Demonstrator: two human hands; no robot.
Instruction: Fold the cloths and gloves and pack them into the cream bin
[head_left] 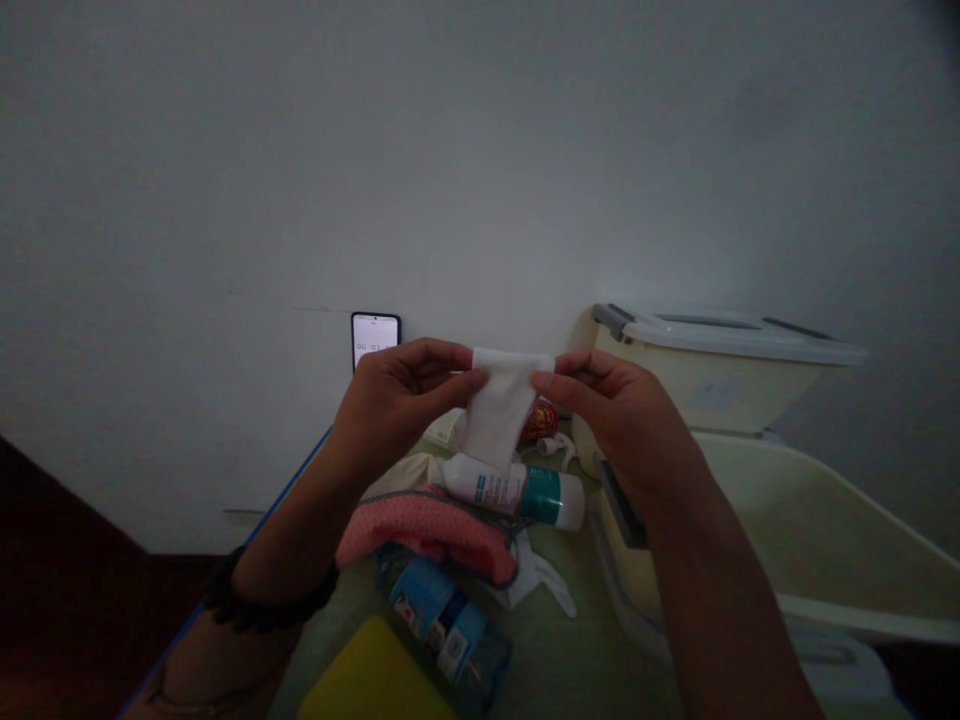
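Centre frame, left hand (390,395) and right hand (619,415) pinch the white cloth (496,410) by its top corners, fingertips closed, so slight a hold it could slip onto the teal-capped bottle (517,488) below.

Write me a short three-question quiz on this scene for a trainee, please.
1. True or false: the left hand and the right hand each pinch a top corner of the white cloth.
2. Which item shows just under the cloth's lower edge? A) a white bottle with a teal cap B) a pair of scissors C) a red mug
3. Fill in: the phone with the lit screen stands against the ____.

Key: 1 true; 2 A; 3 wall.
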